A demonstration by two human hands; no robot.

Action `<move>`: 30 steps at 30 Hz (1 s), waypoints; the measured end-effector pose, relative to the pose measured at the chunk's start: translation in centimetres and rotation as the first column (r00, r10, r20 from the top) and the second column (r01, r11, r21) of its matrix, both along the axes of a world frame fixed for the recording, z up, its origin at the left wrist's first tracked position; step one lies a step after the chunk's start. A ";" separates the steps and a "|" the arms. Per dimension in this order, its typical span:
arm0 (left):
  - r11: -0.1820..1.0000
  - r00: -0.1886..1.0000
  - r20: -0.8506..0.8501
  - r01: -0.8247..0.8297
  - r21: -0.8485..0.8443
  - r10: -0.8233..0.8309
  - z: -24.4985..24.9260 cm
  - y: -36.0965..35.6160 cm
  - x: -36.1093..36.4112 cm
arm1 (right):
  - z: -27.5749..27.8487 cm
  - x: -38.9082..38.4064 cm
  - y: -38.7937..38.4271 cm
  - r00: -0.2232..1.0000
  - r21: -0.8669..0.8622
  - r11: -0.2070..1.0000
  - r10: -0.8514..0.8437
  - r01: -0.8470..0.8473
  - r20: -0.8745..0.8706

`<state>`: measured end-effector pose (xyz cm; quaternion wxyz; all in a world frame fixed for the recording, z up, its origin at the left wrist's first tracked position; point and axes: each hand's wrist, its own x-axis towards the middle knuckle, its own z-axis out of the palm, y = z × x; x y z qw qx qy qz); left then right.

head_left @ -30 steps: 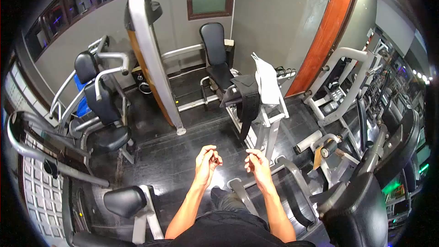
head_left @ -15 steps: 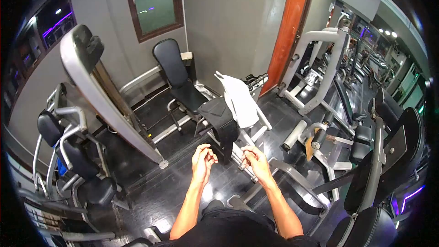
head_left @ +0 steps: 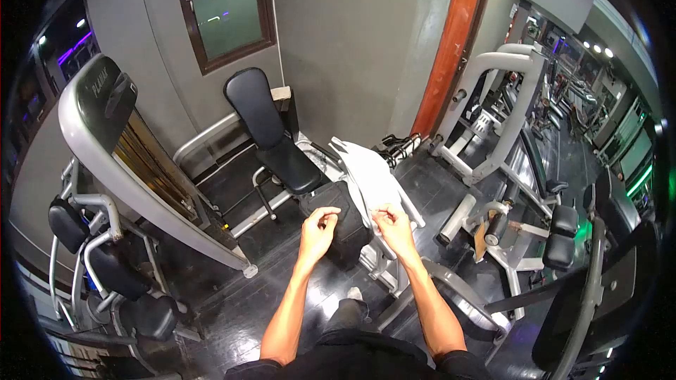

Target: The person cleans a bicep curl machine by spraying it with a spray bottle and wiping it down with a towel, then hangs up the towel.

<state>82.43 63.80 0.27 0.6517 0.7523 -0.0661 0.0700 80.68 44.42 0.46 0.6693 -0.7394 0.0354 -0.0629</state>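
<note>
My left hand [head_left: 318,234] is raised in front of me, its fingers loosely curled and parted from the thumb. Opposite it, my right hand [head_left: 392,229] has the same half-bent shape. Neither hand shows anything in its grasp. Between and beyond them a black bag [head_left: 346,236] hangs on the machine frame; my left fingertips overlap its edge in this view. A white towel [head_left: 367,174] drapes over the frame just past my right hand.
A black padded seat [head_left: 292,165] with a tall backrest stands ahead. To the left rises a weight-stack tower [head_left: 141,162]. At right are a leg machine's roller pads [head_left: 496,229] and a grey frame [head_left: 486,112]. A orange-red door frame [head_left: 451,49] stands behind. My shoe [head_left: 355,294] shows below.
The view has moved forward, bringing the bag and towel closer to my hands. Both hands have risen slightly in view, and a shoe has appeared below.
</note>
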 end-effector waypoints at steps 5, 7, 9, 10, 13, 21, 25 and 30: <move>0.985 0.999 0.014 -0.054 0.161 0.053 -0.5 -1.5 5.9 | 2.0 5.8 0.6 0.985 -0.558 0.819 -0.042 0.130 0.167; 0.965 0.996 0.048 -0.088 0.248 0.078 -1.2 -2.3 7.5 | 1.5 8.7 1.0 0.974 -0.652 0.743 0.003 0.151 0.228; 0.923 0.997 0.050 -0.079 0.377 0.065 -1.6 -3.0 8.9 | 1.6 11.9 1.8 0.960 -0.734 0.659 0.066 0.163 0.273; 0.902 0.997 0.004 -0.073 0.426 0.079 -1.6 -3.3 9.3 | 1.3 13.5 2.0 0.938 -0.769 0.611 0.119 0.189 0.326; 0.857 0.994 -0.038 -0.066 0.511 0.099 -1.9 -3.9 9.8 | 0.4 16.4 2.6 0.924 -0.860 0.479 0.221 0.177 0.313; 0.766 0.998 -0.007 -0.048 0.641 0.069 -1.1 -4.6 8.9 | 2.7 15.2 0.9 0.953 -0.730 0.684 0.217 0.006 0.212; 0.792 0.996 0.084 -0.043 0.610 -0.010 -1.2 -5.4 7.7 | 5.2 13.9 -1.2 0.972 -0.666 0.745 0.175 -0.028 0.155; 0.798 0.988 0.073 0.068 0.599 -0.140 -0.5 -6.8 6.4 | 7.0 12.7 -4.3 0.987 -0.595 0.803 0.109 -0.016 0.120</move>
